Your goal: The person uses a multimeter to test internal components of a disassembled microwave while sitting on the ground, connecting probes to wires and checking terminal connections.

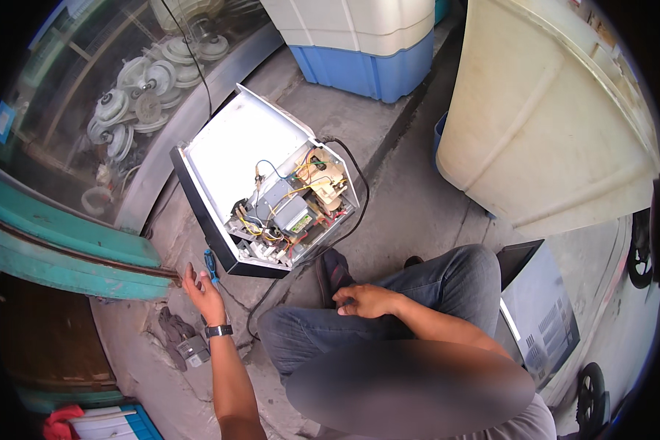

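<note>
A microwave oven (246, 132) with its cover off lies on the floor, its black front toward the left. Inside show a grey metal component (286, 209), a cream plastic housing (323, 180) and coloured wires; a black power cord (363, 183) loops round its right side. My left hand (205, 297), a watch on its wrist, is raised off the oven's near left corner, empty with fingers apart. Close beyond its fingertips is a blue-handled screwdriver (210, 265) on the floor. My right hand (365, 301) rests on my leg, fingers loosely bent and apart, holding nothing visible.
A vented metal cover (543, 315) lies at my right. Large cream bin (543, 117) and white-and-blue tub (359, 51) stand beyond. At left are a glass case (73, 81) with white round parts and a teal frame (66, 242). A dark cloth (172, 330) and small grey object (193, 352) lie nearby.
</note>
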{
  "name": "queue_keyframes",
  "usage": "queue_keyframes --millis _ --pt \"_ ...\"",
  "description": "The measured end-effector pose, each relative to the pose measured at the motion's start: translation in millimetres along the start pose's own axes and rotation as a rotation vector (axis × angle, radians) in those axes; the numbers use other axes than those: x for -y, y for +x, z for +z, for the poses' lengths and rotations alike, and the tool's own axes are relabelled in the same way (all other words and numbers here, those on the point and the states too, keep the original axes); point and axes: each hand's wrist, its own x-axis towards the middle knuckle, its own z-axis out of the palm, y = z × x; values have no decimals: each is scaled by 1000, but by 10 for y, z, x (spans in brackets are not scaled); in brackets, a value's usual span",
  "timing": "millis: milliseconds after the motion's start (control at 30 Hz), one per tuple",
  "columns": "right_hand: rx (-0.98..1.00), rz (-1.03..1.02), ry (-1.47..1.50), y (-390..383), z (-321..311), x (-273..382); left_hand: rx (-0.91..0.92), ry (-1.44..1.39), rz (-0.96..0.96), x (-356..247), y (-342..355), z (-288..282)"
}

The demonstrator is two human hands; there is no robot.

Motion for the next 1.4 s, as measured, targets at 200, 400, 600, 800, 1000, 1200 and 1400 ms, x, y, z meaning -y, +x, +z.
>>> queue_keyframes --millis 200,400,600,800,1000,1200,1400 --pt "-41 -28 181 -15 -5 120 125 -14 404 -1525 -75 160" --pt "-89 8 215 -105 6 129 -133 3 405 -1859 -670 320" --pt "-4 5 -323 2 154 -53 1212 -815 591 -3334 -2119 327" --pt "15 -78 -409 -42 382 -39 1521 -1341 629 -4110 -2631 304" --pt "149 53 -488 -129 341 79 1603 -1445 634 -4160 -2565 261" --pt "135 3 -499 -76 442 131 1590 -1327 691 -4079 -2553 244" --pt "167 2 -516 26 514 54 1655 -1304 772 -3941 -2514 136"
